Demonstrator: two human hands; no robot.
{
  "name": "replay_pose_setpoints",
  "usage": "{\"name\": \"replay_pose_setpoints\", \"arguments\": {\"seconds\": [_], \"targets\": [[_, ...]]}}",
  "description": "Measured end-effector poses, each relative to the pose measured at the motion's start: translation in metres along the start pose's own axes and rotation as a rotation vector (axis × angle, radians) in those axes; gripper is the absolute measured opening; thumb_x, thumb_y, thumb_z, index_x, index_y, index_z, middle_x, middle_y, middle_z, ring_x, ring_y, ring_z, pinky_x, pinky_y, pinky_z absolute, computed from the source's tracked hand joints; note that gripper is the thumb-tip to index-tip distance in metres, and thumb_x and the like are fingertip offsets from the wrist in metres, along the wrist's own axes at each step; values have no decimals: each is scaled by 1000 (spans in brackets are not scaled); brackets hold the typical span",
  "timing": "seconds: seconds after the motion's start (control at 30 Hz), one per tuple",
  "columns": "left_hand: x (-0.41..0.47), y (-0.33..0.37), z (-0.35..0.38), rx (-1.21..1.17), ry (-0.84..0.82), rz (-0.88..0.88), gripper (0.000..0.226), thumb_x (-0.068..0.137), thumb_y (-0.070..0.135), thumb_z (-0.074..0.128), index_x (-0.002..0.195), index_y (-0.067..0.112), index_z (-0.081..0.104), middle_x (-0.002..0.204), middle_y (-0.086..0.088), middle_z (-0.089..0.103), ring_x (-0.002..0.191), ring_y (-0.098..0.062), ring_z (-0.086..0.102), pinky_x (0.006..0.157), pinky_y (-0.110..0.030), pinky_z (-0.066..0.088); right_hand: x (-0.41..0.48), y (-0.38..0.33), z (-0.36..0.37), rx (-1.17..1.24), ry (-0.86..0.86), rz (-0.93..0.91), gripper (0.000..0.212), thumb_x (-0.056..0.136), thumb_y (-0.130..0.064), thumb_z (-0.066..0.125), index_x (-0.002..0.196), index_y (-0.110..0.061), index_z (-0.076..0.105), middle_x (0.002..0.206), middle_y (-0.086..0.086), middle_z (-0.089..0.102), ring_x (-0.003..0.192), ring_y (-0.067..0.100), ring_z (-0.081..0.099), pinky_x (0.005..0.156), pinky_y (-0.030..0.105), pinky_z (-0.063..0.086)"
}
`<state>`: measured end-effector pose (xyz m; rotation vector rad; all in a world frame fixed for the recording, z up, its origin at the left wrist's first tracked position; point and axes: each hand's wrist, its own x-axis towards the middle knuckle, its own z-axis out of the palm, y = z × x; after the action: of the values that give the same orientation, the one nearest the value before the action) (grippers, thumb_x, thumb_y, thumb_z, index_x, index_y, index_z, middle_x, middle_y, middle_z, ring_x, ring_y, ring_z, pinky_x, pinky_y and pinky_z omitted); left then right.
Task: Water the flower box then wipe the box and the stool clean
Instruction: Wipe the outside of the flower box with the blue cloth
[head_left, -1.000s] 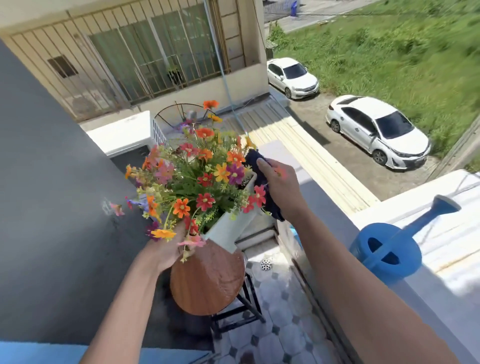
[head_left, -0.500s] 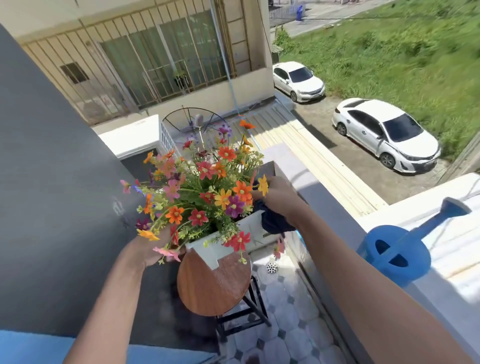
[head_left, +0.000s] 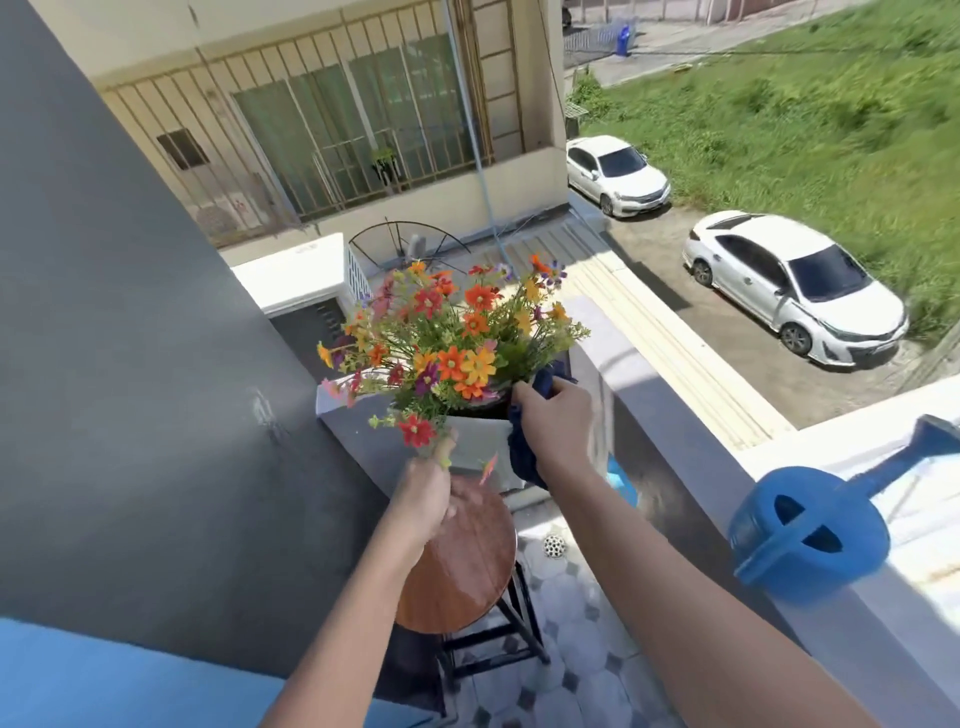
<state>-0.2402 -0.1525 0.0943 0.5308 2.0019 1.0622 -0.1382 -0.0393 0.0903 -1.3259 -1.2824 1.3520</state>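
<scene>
Nearest me, both my bare forearms reach forward over the balcony. My left hand (head_left: 427, 494) is curled closed at the near corner of the flower box (head_left: 475, 449); what the fingers clamp on is hidden under the blooms, so I cannot tell whether it is the box edge or a stem. Below it the round wooden stool (head_left: 460, 569) stands on the tiled floor (head_left: 582, 670), its seat top glossy, black legs under it. A floor drain (head_left: 554, 546) sits just right of the seat.

My right hand (head_left: 556, 428) is closed on a dark blue cloth (head_left: 524, 457), pressed against the right side of the white box. The box looks lifted and tilted above the stool's far edge; contact with the seat I cannot confirm. Orange, red, yellow and purple flowers (head_left: 452, 343) fill the box.

Right, on the white ledge (head_left: 883, 587), a blue watering can (head_left: 810, 540) rests, spout pointing far right.

Far: two white cars (head_left: 795, 288) parked beside grass. No readable writing or brand anywhere.
</scene>
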Motion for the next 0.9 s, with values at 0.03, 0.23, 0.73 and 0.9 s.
{"name": "replay_pose_setpoints", "arguments": {"seconds": [0.03,0.23,0.73,0.9], "targets": [[2,2,8,40,5,8,26,98,51,34,97,37,56,62,-1,55,50,-16,42,45,-24,31,-3,1,3,-1,2,-18,32,69,-23,63,55,-6,39,52,4,37,52,17,32,52,30,28],[5,16,31,-3,79,35,40,95,38,44,64,13,50,60,-5,50,58,-23,47,64,-34,32,-32,13,8,-11,11,-126,42,75,-11,65,53,-17,30,41,-5,33,43,9,25,46,23,22],[-19,33,13,-309,-115,-18,24,92,10,46,67,12,45,45,-2,51,37,-9,23,39,-22,10,25,-5,-15,-141,157,-293,43,94,-1,48,61,-21,30,65,3,40,70,23,39,59,32,22],[-6,41,18,-322,-55,-11,21,89,12,44,69,10,48,44,3,47,34,-7,32,37,-20,19,-38,16,11,-73,88,-380,15,101,-17,52,105,-13,67,90,4,52,76,3,47,68,21,36]]}}
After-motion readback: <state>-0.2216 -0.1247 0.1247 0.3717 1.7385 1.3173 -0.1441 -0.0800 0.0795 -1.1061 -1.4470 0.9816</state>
